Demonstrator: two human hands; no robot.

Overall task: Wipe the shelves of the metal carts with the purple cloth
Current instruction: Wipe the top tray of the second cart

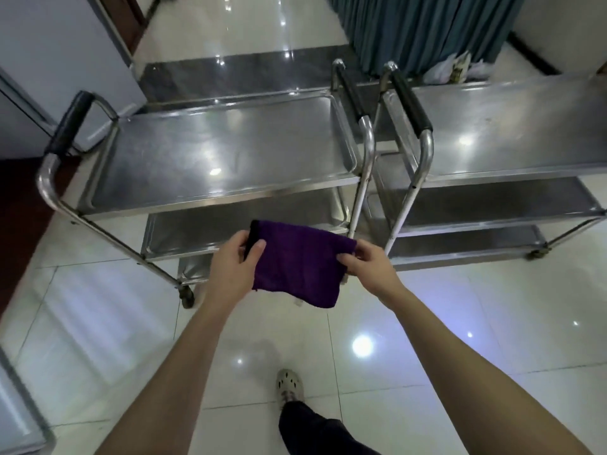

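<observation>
A purple cloth (297, 264) hangs spread between my two hands, in front of the carts and above the floor. My left hand (235, 262) pinches its upper left corner, thumb on top. My right hand (364, 259) pinches the upper right corner. Two metal carts stand side by side ahead. The left cart (210, 152) has a bare top shelf and lower shelves beneath it. The right cart (512, 133) also shows a top shelf and two lower shelves. Both carts have black-gripped push handles.
A third steel cart shelf (230, 70) stands behind the left cart. A teal curtain (423, 27) hangs at the back right with white plastic bags (453, 68) at its foot. Glossy white floor tiles (460, 323) lie under me; my shoe (289, 384) is at the bottom.
</observation>
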